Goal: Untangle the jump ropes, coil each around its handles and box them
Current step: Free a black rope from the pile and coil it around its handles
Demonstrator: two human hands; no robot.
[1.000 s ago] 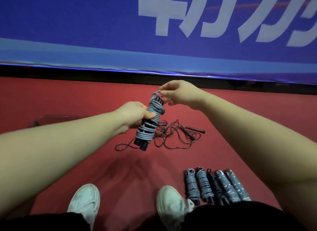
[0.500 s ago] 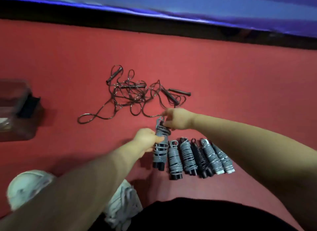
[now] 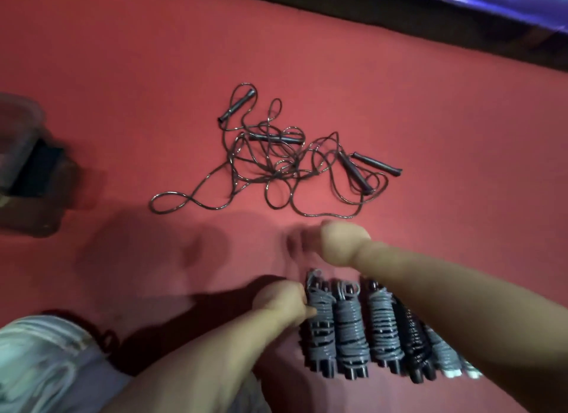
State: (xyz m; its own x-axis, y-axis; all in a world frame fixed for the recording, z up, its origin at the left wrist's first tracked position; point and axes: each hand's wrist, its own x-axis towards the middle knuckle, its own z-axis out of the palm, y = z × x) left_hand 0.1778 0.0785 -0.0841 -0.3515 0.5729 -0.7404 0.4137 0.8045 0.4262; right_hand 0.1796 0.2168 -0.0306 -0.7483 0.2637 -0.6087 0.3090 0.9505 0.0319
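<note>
Closest to you, down left of both hands, is your pale shoe (image 3: 40,366) on the red floor (image 3: 123,74). Just under your forearms there's a row of coiled ropes (image 3: 385,329) lying side by side, mostly grey with one black one in the mix. Your left hand (image 3: 281,302) sits at the left end of that row, with fingers curled on the leftmost coiled rope (image 3: 319,320), which lies right against its neighbour. Your right hand (image 3: 341,243) is just past the row's far ends and touches nothing I can see. It's super blurry, so I can't tell if it's open or closed. Beyond both hands, the tangled ropes (image 3: 276,163) sprawl loose with black handles sticking out. Way off to the left of your left hand is a clear box (image 3: 18,127).
</note>
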